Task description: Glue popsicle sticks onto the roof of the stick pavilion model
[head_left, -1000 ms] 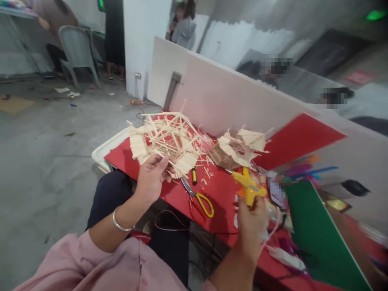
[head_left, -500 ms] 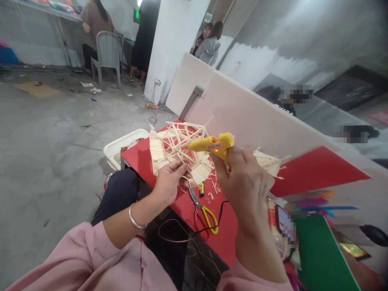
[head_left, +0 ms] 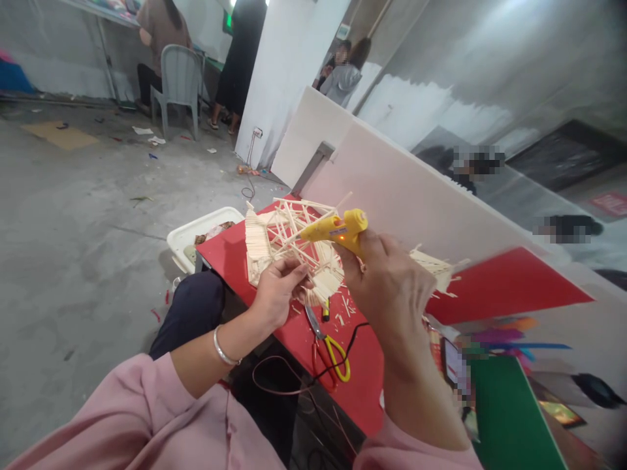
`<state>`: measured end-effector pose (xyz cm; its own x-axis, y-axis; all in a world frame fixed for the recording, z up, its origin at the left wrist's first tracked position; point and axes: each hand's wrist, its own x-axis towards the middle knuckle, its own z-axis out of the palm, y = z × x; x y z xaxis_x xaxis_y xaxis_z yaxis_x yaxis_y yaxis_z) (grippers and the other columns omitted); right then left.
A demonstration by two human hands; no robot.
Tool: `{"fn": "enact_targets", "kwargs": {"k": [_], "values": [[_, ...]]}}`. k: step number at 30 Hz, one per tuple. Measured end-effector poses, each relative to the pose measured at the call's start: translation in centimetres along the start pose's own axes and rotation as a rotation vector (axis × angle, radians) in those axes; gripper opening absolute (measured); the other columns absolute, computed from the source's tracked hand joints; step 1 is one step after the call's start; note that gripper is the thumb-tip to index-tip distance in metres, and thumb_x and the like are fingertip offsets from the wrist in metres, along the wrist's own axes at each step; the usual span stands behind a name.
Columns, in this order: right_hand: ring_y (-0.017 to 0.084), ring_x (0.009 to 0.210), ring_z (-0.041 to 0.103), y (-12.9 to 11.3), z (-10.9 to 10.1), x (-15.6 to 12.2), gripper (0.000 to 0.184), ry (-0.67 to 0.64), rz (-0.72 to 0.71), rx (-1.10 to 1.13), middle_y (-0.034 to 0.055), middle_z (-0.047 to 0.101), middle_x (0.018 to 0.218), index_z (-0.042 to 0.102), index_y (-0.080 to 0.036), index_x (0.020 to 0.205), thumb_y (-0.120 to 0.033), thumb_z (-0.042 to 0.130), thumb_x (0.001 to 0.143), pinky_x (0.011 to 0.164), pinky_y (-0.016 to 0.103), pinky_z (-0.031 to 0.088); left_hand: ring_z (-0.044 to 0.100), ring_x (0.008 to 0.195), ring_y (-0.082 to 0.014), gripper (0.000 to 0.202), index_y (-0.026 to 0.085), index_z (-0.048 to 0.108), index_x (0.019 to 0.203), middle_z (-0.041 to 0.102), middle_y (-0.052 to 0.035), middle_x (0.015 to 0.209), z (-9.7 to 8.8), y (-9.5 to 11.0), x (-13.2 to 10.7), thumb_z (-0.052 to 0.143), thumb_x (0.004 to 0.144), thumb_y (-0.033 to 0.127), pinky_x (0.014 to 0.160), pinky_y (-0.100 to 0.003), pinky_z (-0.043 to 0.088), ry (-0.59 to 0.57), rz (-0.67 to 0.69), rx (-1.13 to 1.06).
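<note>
My right hand (head_left: 392,281) is wrapped round a yellow hot glue gun (head_left: 337,230), whose small orange light is lit. Its nozzle points left, just above my left fingers. My left hand (head_left: 281,287) is closed in a pinch on a thin wooden stick (head_left: 300,253), mostly hidden by the fingers. Right behind that hand lies a model built of pale wooden sticks (head_left: 258,236), with slatted panels and a tangle of crossed struts. Scissors (head_left: 329,349) with one yellow and one red handle lie below it, beside a small yellow-and-black tool (head_left: 326,309).
The red tabletop (head_left: 362,385) carries stick scraps (head_left: 347,305) and a black cord. Another stick piece (head_left: 435,267) lies behind my right hand. A white partition (head_left: 382,176) borders the table. A white bin (head_left: 181,234), a phone (head_left: 455,365) and a green board (head_left: 514,411) are nearby.
The glue gun and my right hand have shifted slightly left, bringing the nozzle a little nearer my left fingers. The left hand keeps its pinch. The camera view has moved a little.
</note>
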<state>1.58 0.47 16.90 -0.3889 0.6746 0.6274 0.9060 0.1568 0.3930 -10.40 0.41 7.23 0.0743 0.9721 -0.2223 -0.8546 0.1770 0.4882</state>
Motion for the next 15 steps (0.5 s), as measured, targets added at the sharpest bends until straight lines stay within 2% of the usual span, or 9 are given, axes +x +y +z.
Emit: {"fn": "enact_targets", "kwargs": {"k": [15], "values": [[0.012,0.058,0.042,-0.08,-0.69,0.78,0.041,0.001,-0.041,-0.031,0.0056,0.061,0.077,0.063,-0.016,0.118,-0.047,0.045,0.097,0.054,0.03,0.015,0.061,0.047,-0.0099,0.053,0.015,0.058,0.072,0.064,0.0024,0.059,0.18,0.05,0.14,0.094,0.042,0.039,0.039,-0.016,0.039,0.002,0.008,0.002]]}}
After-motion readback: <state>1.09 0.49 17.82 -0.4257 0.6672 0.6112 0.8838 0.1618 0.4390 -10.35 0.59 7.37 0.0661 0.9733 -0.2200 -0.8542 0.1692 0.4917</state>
